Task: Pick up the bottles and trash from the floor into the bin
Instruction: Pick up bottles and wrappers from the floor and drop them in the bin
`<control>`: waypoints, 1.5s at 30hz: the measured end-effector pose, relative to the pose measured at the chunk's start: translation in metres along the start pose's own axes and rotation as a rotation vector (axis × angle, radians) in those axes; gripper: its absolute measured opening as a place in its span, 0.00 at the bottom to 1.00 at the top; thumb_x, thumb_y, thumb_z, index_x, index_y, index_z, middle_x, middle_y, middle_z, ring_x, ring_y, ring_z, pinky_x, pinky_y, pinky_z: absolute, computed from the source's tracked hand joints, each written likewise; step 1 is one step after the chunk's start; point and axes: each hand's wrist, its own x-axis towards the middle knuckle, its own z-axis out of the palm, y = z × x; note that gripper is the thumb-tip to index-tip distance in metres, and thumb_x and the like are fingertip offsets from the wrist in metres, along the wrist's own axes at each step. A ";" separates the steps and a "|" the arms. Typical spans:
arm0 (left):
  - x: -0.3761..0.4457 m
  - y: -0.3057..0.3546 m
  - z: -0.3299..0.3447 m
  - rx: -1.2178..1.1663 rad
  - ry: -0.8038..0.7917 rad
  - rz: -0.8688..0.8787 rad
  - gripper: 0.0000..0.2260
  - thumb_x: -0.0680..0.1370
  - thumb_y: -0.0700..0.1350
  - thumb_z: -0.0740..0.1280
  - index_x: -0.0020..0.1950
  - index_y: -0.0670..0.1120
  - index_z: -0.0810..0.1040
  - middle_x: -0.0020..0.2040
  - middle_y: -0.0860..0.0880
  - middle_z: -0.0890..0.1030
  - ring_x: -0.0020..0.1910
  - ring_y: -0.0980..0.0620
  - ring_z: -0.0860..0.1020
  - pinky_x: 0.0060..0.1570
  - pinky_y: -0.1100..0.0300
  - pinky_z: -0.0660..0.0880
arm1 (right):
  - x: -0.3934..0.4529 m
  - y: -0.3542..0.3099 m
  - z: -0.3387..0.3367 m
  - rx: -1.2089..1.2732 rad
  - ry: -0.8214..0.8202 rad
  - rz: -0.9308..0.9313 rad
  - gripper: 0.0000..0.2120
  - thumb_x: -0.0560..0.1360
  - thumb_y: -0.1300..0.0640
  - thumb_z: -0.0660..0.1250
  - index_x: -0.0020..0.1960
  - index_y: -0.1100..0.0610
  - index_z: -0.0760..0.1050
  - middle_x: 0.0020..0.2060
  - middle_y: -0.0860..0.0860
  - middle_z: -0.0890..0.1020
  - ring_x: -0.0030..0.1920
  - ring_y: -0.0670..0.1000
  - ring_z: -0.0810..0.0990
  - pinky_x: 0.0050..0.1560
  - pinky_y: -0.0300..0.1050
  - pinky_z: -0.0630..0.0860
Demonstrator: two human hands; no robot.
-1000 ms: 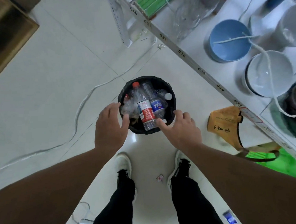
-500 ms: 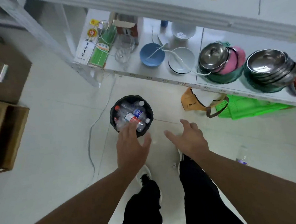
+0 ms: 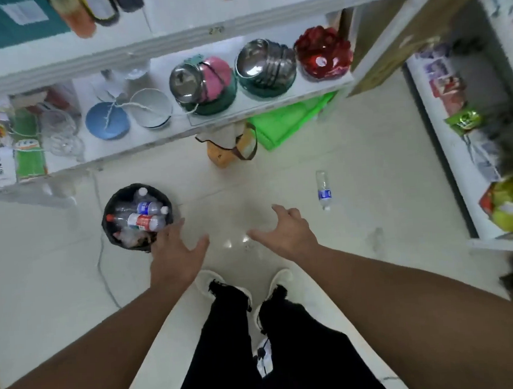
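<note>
- At far left we see a white shelf (image 3: 64,160) holding a green packet (image 3: 29,149), a glass dish (image 3: 61,132) and a blue bowl (image 3: 107,121); the print on the packet is too blurred for us to read.
- Below it on the floor stands the black bin (image 3: 107,226), filled with bottles; a red-labelled bottle (image 3: 137,222) lies across the top, and we cannot count what sits beneath it.
- Our left hand (image 3: 174,254) hovers just beside the bin's right edge, fingers spread and relaxed, holding nothing; it covers part of the rim.
- A white cable (image 3: 102,259) runs along the floor past the bin, and its lower end is hidden behind our left forearm.
- Our right hand (image 3: 288,233) is also spread wide and empty, above bare floor.
- Our 2 white shoes (image 3: 213,284) are partly covered by black trousers (image 3: 259,346).
- An orange bag (image 3: 231,149) sits half under the shelf.
- 1 clear bottle with a blue label (image 3: 324,191) lies on the floor, well apart from the bin, beyond our right hand.
- At far right, a second shelf (image 3: 460,180) is cut off by the frame, its goods smeared.
</note>
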 end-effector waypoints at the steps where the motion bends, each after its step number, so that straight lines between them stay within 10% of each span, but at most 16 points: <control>1: -0.006 0.011 0.006 0.016 -0.013 0.017 0.35 0.76 0.66 0.69 0.79 0.51 0.69 0.76 0.43 0.71 0.76 0.38 0.66 0.71 0.39 0.68 | -0.005 0.014 -0.007 0.019 -0.003 0.012 0.53 0.64 0.23 0.66 0.83 0.43 0.59 0.78 0.52 0.65 0.77 0.60 0.67 0.72 0.64 0.71; 18: -0.045 0.139 0.110 0.339 -0.342 0.340 0.39 0.74 0.66 0.70 0.82 0.57 0.62 0.79 0.49 0.64 0.76 0.42 0.63 0.69 0.41 0.69 | -0.048 0.212 -0.016 0.355 0.087 0.320 0.55 0.60 0.22 0.67 0.83 0.40 0.58 0.77 0.50 0.64 0.75 0.57 0.69 0.66 0.59 0.73; 33: 0.080 0.045 0.210 0.510 -0.483 0.488 0.41 0.71 0.64 0.74 0.80 0.61 0.58 0.79 0.51 0.59 0.75 0.44 0.63 0.66 0.39 0.74 | 0.056 0.204 0.153 0.588 0.114 0.418 0.54 0.62 0.23 0.71 0.83 0.41 0.59 0.78 0.49 0.64 0.76 0.56 0.69 0.62 0.52 0.71; 45: 0.195 -0.085 0.445 0.672 -0.494 0.539 0.38 0.73 0.58 0.72 0.80 0.60 0.60 0.79 0.48 0.60 0.75 0.39 0.64 0.64 0.36 0.74 | 0.236 0.359 0.324 0.557 0.068 0.496 0.53 0.60 0.25 0.70 0.81 0.42 0.62 0.74 0.52 0.67 0.72 0.58 0.73 0.63 0.54 0.73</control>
